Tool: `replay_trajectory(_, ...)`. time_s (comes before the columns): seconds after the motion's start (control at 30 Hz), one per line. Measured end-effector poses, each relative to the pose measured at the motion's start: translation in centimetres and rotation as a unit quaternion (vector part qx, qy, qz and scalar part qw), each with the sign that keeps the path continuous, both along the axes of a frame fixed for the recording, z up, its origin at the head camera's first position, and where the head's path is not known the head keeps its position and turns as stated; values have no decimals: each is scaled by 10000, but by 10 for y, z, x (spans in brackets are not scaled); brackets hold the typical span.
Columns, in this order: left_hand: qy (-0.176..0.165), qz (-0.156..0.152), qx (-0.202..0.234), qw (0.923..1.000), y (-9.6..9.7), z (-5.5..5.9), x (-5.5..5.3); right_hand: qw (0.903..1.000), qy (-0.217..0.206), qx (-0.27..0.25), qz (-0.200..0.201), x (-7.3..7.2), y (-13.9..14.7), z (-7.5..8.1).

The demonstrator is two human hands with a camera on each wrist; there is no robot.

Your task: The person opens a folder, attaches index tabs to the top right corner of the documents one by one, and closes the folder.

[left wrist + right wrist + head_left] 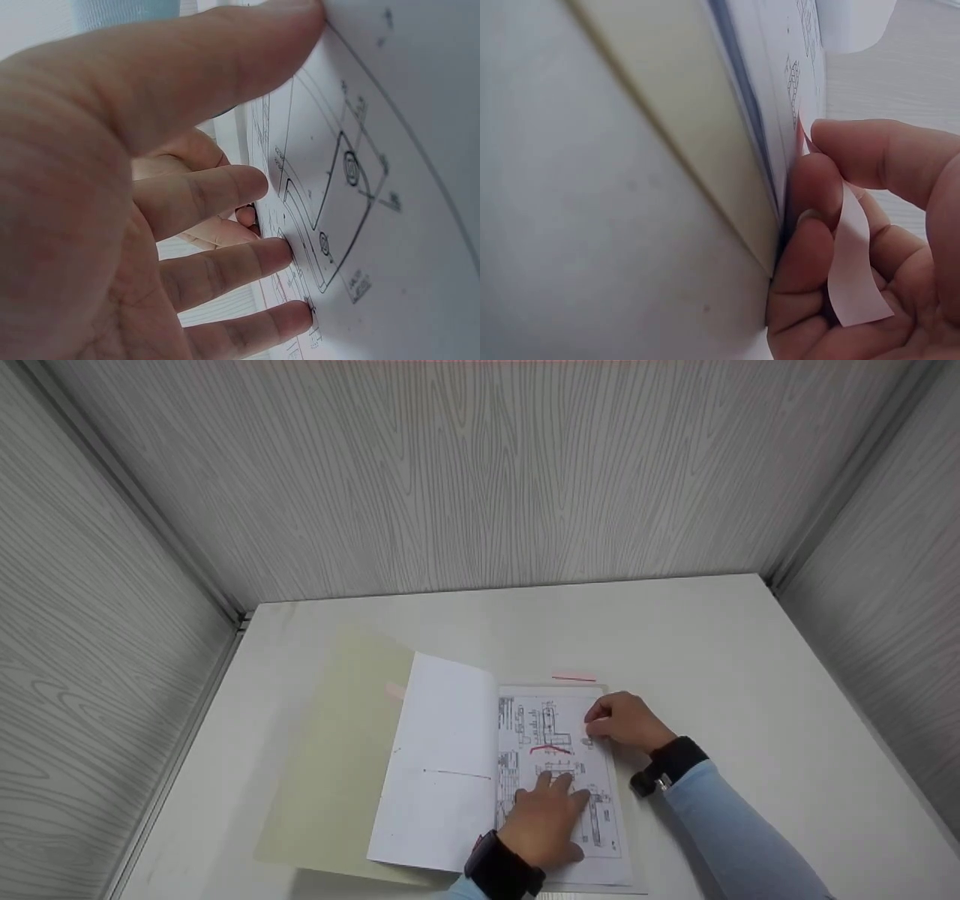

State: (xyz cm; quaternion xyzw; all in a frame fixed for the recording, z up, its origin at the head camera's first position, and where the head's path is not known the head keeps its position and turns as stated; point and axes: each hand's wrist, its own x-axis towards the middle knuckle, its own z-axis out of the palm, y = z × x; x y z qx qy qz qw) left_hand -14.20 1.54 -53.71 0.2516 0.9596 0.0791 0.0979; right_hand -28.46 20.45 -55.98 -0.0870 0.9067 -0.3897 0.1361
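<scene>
An open folder with a cream cover [322,780] lies on the table, a white sheet [442,742] turned toward the left. Printed line drawings fill the right-hand page [600,840]. Over its middle my left hand [545,821] rests with spread fingers, fingertips touching the paper in the left wrist view. At the page's right edge, my right hand [626,724] pinches a pale pink paper strip [853,262] between thumb and fingers. The strip curls down across the palm, and a red bit shows near the fingertips.
Another pink strip with a red edge [574,678] sits at the top of the page. A faint pink strip [394,691] shows on the cover. Wood-grained panels [480,472] enclose the white table [697,645] at the back and both sides.
</scene>
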Motion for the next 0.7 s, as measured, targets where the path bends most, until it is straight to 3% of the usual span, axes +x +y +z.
replay_trajectory(0.7,-13,0,93,10000,-2,0,1,9999,12,112,-64,0,-2,1)
